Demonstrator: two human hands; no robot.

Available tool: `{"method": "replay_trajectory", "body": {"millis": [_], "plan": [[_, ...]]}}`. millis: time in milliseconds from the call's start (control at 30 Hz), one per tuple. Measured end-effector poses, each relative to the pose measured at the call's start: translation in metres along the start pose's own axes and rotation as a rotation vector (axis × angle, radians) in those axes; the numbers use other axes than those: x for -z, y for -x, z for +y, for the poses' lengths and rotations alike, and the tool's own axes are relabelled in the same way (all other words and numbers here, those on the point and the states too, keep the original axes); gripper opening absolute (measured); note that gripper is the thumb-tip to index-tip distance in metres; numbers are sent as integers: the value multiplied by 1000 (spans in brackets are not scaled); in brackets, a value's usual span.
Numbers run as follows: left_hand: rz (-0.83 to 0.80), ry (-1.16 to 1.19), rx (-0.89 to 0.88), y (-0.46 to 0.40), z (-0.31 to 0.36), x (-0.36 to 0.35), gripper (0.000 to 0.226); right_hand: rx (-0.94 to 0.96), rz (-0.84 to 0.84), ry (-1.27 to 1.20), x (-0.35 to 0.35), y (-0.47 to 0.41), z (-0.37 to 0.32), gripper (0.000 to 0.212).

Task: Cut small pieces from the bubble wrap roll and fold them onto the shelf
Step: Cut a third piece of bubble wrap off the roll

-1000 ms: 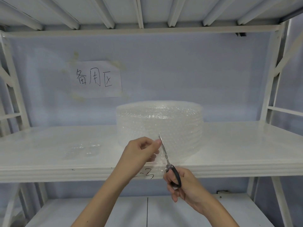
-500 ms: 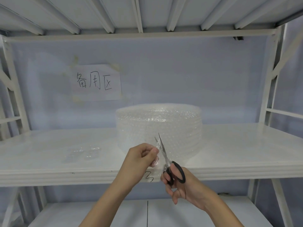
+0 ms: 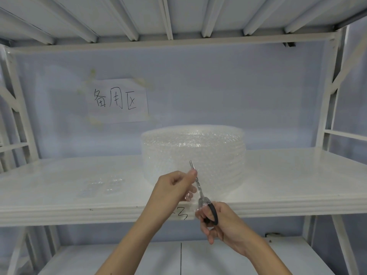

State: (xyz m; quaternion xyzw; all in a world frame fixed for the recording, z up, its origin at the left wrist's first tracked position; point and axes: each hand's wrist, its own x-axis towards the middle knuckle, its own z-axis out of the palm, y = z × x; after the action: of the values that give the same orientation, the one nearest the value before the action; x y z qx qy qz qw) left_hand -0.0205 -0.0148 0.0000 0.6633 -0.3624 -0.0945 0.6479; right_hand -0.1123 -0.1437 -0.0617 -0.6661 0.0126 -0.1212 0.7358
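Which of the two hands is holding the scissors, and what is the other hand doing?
The right hand holds the scissors by their black handle; the left hand only pinches the loose bubble wrap beside the blades.

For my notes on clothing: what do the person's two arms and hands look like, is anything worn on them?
Both forearms are bare as far as the picture shows: no sleeves. The left hand and the right hand show no gloves, and I see no rings, watch or wristband. Nails look short and unpainted.
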Motion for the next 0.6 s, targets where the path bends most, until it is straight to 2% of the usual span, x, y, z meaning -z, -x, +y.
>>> {"method": "replay_trajectory", "body": {"millis": [100, 200, 300, 500, 600], "plan": [[1, 1, -17, -2, -2, -1, 16, 23, -34, -33, 2, 2, 0, 46], [-12, -28, -36, -3, -5, 0, 12, 19, -99, -94, 5, 7, 2, 55], [-29, -37, -39, -3, -7, 1, 11, 13, -139, -101, 6, 11, 2, 58], [-75, -76, -59, 0, -11, 0, 12, 12, -112, -69, 5, 9, -5, 62], [-107, -86, -70, 1, -11, 1, 12, 34, -119, -47, 5, 4, -9, 57]]}}
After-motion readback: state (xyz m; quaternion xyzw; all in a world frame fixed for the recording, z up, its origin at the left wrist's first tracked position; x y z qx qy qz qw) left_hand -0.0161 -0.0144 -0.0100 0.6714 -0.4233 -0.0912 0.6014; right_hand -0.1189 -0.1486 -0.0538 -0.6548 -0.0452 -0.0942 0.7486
